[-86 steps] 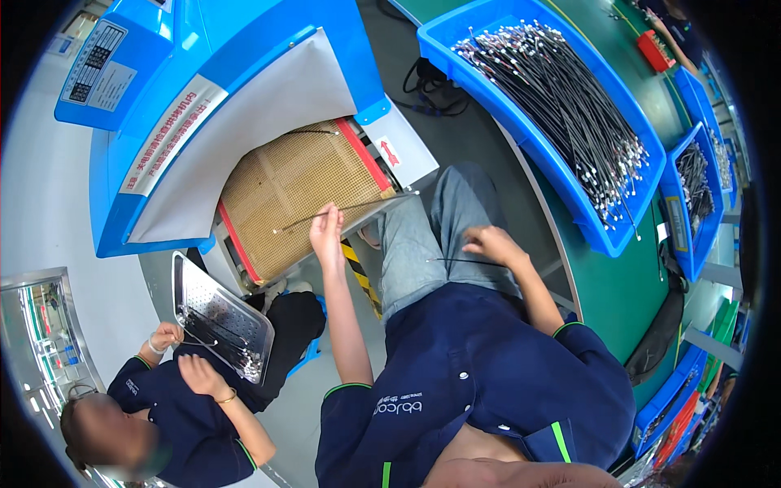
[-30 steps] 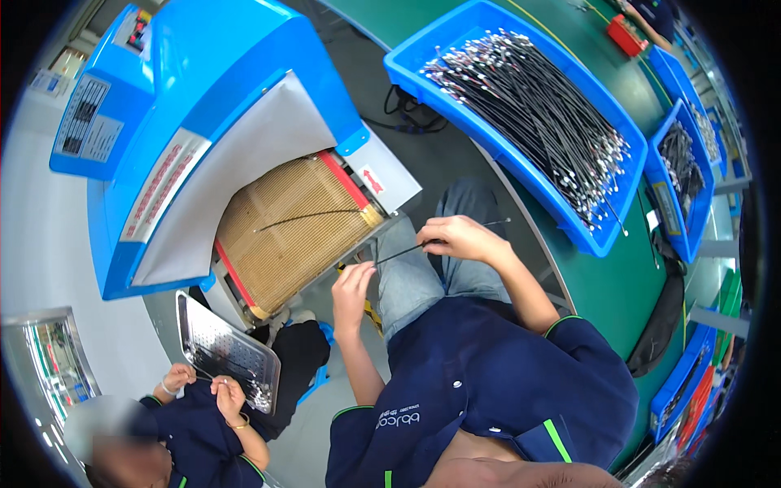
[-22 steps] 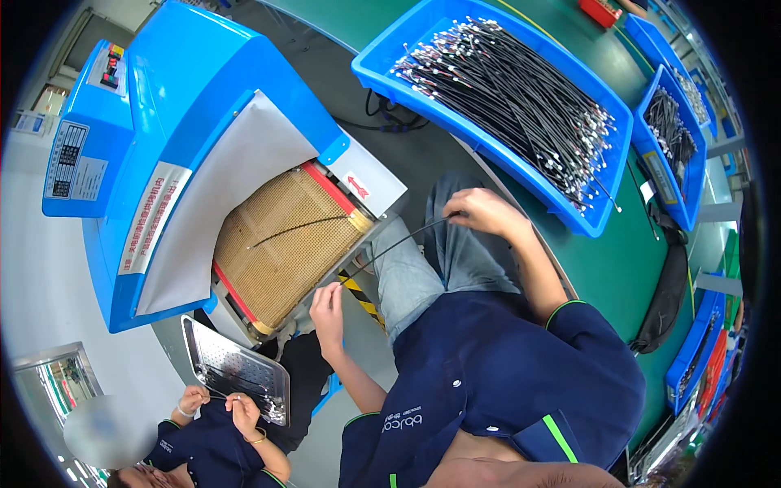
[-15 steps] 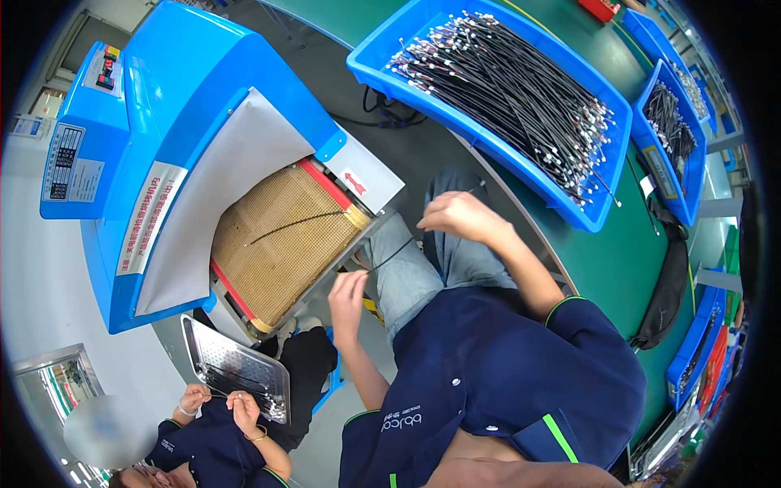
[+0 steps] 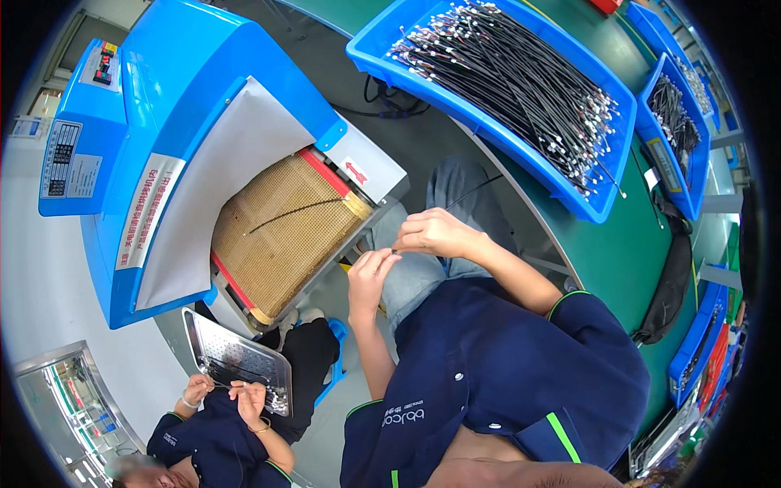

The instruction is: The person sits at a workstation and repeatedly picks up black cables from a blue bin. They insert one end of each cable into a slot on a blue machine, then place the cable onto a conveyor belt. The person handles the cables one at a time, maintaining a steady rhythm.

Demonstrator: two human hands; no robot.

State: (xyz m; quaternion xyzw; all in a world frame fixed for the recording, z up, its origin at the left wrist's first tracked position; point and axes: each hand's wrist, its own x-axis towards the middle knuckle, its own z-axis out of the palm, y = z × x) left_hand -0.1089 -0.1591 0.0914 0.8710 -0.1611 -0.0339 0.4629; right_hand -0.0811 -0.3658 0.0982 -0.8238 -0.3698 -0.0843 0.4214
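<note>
Cable (image 5: 475, 191) in left hand (image 5: 368, 276), right hand (image 5: 438, 234)

Black cable (image 5: 474, 193) partly behind hands (image 5: 438, 233)

Left hand (image 5: 368, 276) now nearer right hand (image 5: 439, 234)

Background stuff on my feed

I've got a black pouch (image 5: 665, 289) on the green desk (image 5: 598, 264), dark cords (image 5: 392, 99) beyond its edge, and a seated co-worker (image 5: 215, 431) with a metal tray (image 5: 236, 346), blue stool (image 5: 338, 328) peeking out by their legs.
</note>
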